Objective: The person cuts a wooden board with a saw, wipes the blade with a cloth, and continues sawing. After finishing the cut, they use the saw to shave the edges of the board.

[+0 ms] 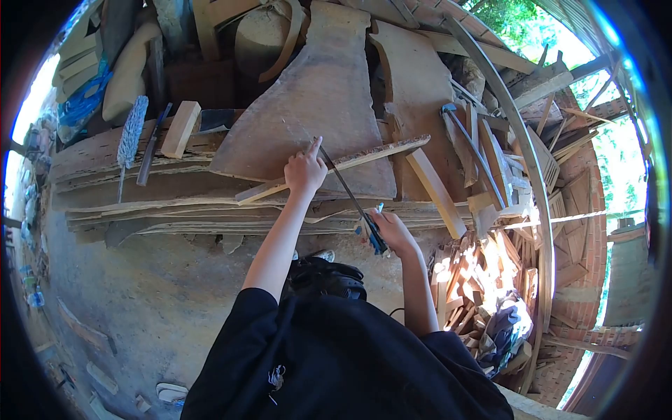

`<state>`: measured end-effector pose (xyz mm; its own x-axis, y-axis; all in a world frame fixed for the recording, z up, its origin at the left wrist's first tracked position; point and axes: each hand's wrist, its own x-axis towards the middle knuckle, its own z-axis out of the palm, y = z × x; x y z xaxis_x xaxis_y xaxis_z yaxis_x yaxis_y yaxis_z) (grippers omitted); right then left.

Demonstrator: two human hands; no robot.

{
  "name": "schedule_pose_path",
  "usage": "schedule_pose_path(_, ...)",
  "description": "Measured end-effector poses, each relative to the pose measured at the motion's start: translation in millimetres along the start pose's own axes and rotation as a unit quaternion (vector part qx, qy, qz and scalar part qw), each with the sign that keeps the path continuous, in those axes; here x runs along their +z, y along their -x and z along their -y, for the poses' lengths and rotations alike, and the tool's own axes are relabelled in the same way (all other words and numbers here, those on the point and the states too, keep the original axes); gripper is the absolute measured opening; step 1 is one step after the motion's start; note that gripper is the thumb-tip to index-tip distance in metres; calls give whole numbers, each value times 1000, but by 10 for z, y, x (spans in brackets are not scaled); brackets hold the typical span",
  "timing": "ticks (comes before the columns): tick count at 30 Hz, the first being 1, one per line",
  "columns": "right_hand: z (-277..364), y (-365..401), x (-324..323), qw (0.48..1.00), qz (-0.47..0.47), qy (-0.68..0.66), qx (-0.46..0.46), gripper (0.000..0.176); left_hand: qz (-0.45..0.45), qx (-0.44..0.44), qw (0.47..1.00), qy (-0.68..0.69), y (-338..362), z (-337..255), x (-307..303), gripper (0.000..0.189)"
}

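Observation:
A long, narrow-bladed tool [343, 182] with a dark blade slants across a strip of wood. My right hand [393, 234] is closed around its handle end, where bits of blue show. The wooden strip [378, 152] has a rough, bark-like edge and lies at an angle over a large flat board [308, 91]. My left hand [306, 171] is over the strip, its fingers curled and the index finger stretched forward beside the blade's tip. The palm hides part of the strip. What lies under the left fingers is hidden.
Stacked slabs [182, 189] carry the board. On their left are a fluffy duster [133, 133], a dark bar [152, 150] and a wooden block [180, 129]. To the right are a pale batten [437, 192], a blue-edged tool [476, 154] and a scrap-wood pile [455, 287].

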<state>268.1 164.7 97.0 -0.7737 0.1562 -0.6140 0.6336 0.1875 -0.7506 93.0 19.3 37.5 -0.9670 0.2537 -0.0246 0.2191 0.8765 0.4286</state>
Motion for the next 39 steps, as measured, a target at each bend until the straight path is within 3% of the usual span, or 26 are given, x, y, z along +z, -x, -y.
schedule_pose_path(4, 128, 103, 167, 994, -68, -77, -22, 41, 6, -3, 1000, -7, -1, -25, -14, 52)
schedule_pose_path(13, 103, 210, 86, 929, 101, -356, -24, 53, 14, 1, 1000, -13, -1, -17, -25, 51)
schedule_pose_path(17, 104, 185, 54, 916, 135, -376, -28, 54, 16, 7, 1000, -11, -25, 15, 20, 50)
schedule_pose_path(20, 125, 163, 55, 920, 131, -369, -13, 55, 11, 3, 1000, -19, -11, -7, 7, 50)
schedule_pose_path(26, 333, 230, 121, 987, 59, -143, -46, 53, 26, 1, 1000, -17, -22, -16, -20, 51)
schedule_pose_path(29, 332, 212, 177, 983, 100, -151, -37, 49, 21, 2, 1000, -18, -23, -12, -4, 51)
schedule_pose_path(36, 174, 113, 319, 991, 67, -89, -74, 46, 18, 8, 1000, -1, 4, -24, -68, 52)
schedule_pose_path(39, 169, 167, 304, 988, 37, -144, -30, 49, 17, 10, 1000, 0, -3, -16, -59, 53)
